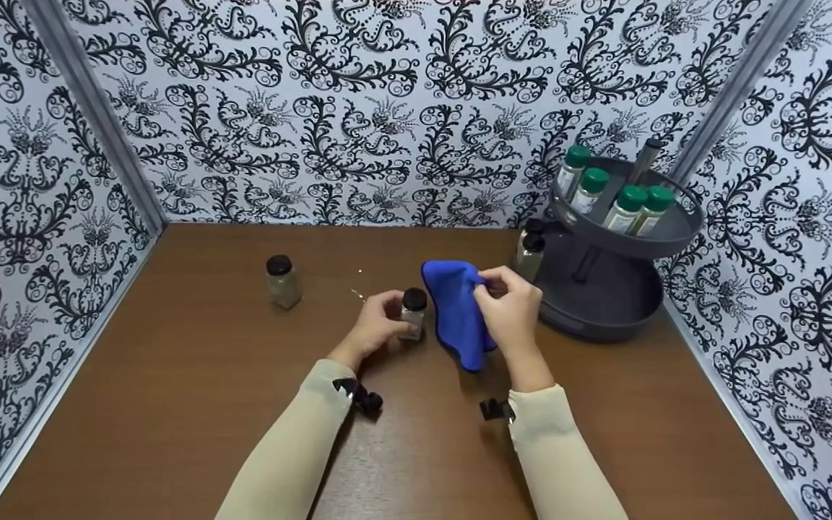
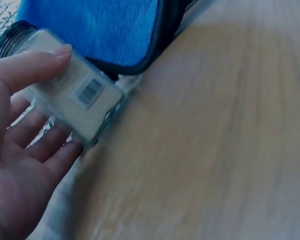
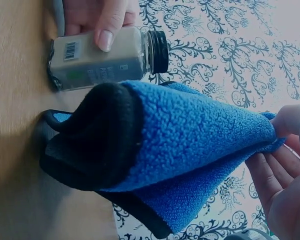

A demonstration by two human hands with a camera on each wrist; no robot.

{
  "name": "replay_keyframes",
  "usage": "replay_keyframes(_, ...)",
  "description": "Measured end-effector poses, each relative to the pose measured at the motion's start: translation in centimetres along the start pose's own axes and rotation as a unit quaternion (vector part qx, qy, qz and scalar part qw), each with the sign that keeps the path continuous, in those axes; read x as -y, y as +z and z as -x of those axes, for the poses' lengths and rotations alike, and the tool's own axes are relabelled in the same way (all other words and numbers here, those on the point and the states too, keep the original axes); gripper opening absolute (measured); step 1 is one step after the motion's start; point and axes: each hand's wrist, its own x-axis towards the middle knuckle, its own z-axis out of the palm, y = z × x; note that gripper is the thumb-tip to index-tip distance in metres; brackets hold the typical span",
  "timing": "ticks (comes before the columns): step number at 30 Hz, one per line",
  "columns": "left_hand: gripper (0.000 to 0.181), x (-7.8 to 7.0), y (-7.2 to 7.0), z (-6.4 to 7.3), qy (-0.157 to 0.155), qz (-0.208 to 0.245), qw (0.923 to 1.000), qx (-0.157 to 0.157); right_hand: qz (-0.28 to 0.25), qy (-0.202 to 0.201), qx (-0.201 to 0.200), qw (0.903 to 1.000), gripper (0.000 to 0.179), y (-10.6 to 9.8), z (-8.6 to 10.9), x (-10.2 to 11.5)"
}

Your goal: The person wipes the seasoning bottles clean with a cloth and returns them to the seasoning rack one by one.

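In the head view, a stretch of table [image 1: 170,390] separates the left hand [image 1: 376,325], near the middle of the frame, from a lone bottle [image 1: 284,287] at left centre. The left hand grips a black-capped glass jar [image 1: 414,321] upright between thumb and fingers. Just right of it, the right hand [image 1: 513,307] pinches a blue cloth [image 1: 456,303] by its gathered top; a narrow gap shows between cloth and jar. At right stands a round, raised-rim, two-tier stand [image 1: 625,250] with green-capped bottles [image 1: 624,211] on top, before walls [image 1: 358,130] of black scrollwork on white.

In the left wrist view, at upper left, the thumb presses the jar's flat, barcoded face, fingers behind; wood grain fills the right.

In the right wrist view, the plush, dark-bordered cloth folds into a cone across the centre, the jar at upper left
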Motion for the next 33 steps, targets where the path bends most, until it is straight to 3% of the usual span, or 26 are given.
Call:
replay_keyframes(4,0.045,-1.1,0.3,0.1,0.016,0.007,0.9994,-0.029,-0.004,0.005,0.000,1.0000,0.014,0.1,0.1,0.2)
replay_keyframes(9,0.044,-3.8,1.2,0.4,0.038,0.024,0.9984,-0.035,-0.017,0.011,0.006,0.9998,0.015,0.2,0.1,0.4)
replay_keyframes(15,0.045,-6.2,2.4,0.6,0.033,0.006,0.9986,-0.042,-0.063,0.019,0.014,0.9978,0.019,0.6,0.3,1.0)
replay_keyframes(22,0.043,-7.2,2.8,0.8,0.039,-0.004,0.9982,-0.046,-0.108,-0.028,0.018,0.9936,0.020,1.1,0.9,2.1)
replay_keyframes(28,0.043,-7.9,2.6,0.9,0.044,-0.003,0.9982,-0.041,-0.110,-0.076,0.003,0.9910,0.021,1.4,1.3,3.8)
replay_keyframes(33,0.045,-8.5,2.4,1.0,0.051,0.001,0.9978,-0.042,-0.105,-0.084,-0.006,0.9909,0.018,1.2,1.5,5.4)
